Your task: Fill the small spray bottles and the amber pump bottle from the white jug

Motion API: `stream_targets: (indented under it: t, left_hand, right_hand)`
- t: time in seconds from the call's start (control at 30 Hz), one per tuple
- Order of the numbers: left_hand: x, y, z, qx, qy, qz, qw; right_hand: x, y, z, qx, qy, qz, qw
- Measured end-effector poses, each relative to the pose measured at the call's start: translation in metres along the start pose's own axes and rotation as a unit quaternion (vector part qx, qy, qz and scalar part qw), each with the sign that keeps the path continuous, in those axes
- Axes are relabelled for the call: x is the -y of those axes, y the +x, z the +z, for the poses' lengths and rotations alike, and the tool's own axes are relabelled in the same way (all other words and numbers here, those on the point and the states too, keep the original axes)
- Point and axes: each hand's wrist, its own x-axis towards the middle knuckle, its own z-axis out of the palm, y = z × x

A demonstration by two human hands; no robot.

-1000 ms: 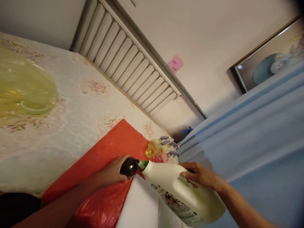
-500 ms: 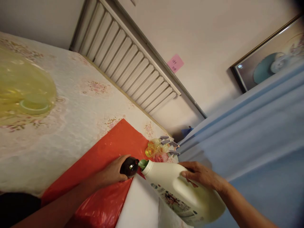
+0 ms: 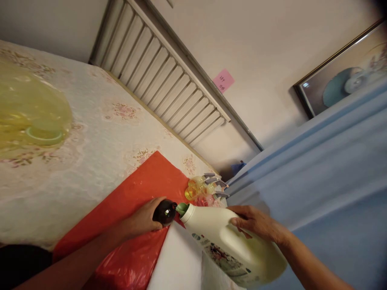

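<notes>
My left hand (image 3: 148,217) is wrapped around a small dark brown bottle (image 3: 165,212) above a red plastic sheet (image 3: 151,177). In my right hand (image 3: 254,221) is a large cream-coloured detergent jug (image 3: 217,229), gripped by its handle and tipped over to the left. The jug's green spout (image 3: 182,208) meets the mouth of the dark bottle. A printed label with flowers shows on the jug's side. Whether liquid is running between the two is too small to make out.
Several clear spray bottles (image 3: 208,189) with grey triggers, holding yellow or pink liquid, stand behind the jug. A yellow translucent basin (image 3: 30,108) sits at the left on a flowered tablecloth (image 3: 93,153). A white block (image 3: 178,257) is below the jug. Blue curtain (image 3: 317,181) hangs right.
</notes>
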Motion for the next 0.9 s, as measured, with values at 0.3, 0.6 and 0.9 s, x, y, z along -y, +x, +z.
stream_targets:
  t: [0.3,0.6,0.9]
  left_hand:
    - [-0.004,-0.0003,-0.0007,0.005,-0.012,-0.009,1.0]
    - [-0.005,-0.0009,-0.0008,0.003,-0.009,-0.006,1.0]
    - [-0.0042,-0.0002,-0.001,0.008,0.0,-0.009,1.0]
  right_hand:
    - [-0.0018,-0.0002,-0.0009,-0.002,0.001,0.003,1.0]
    - [-0.0006,-0.0017,-0.0006,0.003,-0.006,-0.003,1.0]
    - [-0.0016,-0.0016,0.0,-0.001,-0.005,-0.001,1.0]
